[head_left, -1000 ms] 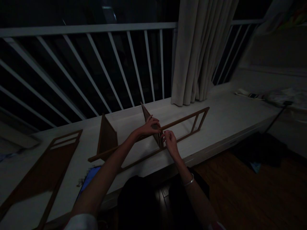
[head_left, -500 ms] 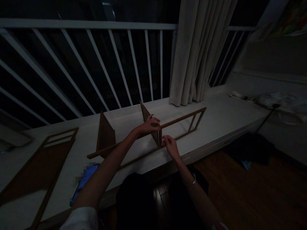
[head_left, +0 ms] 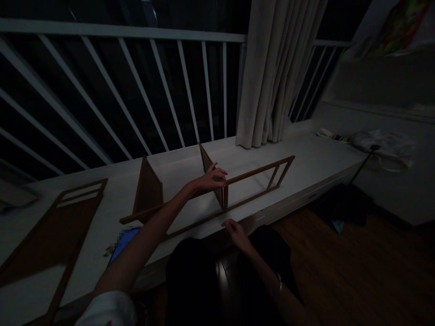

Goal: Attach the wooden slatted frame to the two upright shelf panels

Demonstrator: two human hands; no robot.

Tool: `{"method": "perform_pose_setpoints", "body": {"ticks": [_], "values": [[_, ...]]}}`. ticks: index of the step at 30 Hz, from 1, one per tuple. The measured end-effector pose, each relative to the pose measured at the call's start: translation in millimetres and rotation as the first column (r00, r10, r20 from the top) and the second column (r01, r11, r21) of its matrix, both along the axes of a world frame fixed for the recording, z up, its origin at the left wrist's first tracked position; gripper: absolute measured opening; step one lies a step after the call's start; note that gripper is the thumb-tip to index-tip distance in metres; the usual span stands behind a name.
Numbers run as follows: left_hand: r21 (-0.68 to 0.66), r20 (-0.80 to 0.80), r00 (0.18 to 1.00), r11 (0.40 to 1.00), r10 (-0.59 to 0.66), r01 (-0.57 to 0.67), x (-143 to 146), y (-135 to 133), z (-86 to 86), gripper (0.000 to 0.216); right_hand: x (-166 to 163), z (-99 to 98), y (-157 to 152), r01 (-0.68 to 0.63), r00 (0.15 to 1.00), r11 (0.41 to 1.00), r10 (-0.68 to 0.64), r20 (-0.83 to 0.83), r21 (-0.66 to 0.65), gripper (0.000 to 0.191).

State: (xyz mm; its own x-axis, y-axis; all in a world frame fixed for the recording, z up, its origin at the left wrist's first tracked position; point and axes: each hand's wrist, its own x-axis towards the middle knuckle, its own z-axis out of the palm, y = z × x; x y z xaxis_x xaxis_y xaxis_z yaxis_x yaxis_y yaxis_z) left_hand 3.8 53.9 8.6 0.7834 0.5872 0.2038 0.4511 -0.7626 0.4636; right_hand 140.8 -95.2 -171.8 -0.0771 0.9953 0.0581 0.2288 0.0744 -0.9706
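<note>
A brown wooden frame [head_left: 260,172] stands on its side on the white ledge, with two upright wooden panels [head_left: 148,188] joined to it. My left hand [head_left: 209,179] grips the frame's upper rail near the inner panel [head_left: 208,158], its fingers curled over the wood. Lower down, in front of the ledge edge, my right hand [head_left: 237,233] is apart from the frame. Its thumb and fingers are pinched together, and a tiny light speck shows at their tips, too small to name.
At left on the ledge [head_left: 306,149] lies another wooden frame with a panel [head_left: 50,235]. A blue-screened device [head_left: 124,242] is beside my left forearm. White railings [head_left: 163,95] and a curtain [head_left: 263,90] stand behind. A clear plastic bag [head_left: 384,145] lies at right.
My right hand has moved down and away from the frame's crosspiece towards my knees, its fingers now pinched. My left hand keeps its hold on the upper rail. The view has shifted slightly.
</note>
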Motion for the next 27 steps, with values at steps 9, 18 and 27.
{"method": "perform_pose_setpoints", "body": {"ticks": [9, 18, 27], "values": [[0.002, -0.006, 0.999, 0.999, -0.034, 0.034, -1, -37, 5.9, 0.015, -15, -20.4, -14, -0.058, 0.988, 0.997, 0.065, 0.143, -0.056, 0.039], [-0.043, -0.019, 0.995, 0.994, -0.097, 0.096, -3, -77, 11.5, 0.015, -17, -10.2, -27, 0.078, 0.871, 0.983, 0.013, 0.491, -0.164, 0.029], [-0.043, 0.039, 0.999, 0.999, -0.025, 0.027, -5, -79, 14.1, 0.04, -12, -17.3, -39, 0.084, 0.784, 0.985, 0.028, 0.62, -0.151, 0.028]]}}
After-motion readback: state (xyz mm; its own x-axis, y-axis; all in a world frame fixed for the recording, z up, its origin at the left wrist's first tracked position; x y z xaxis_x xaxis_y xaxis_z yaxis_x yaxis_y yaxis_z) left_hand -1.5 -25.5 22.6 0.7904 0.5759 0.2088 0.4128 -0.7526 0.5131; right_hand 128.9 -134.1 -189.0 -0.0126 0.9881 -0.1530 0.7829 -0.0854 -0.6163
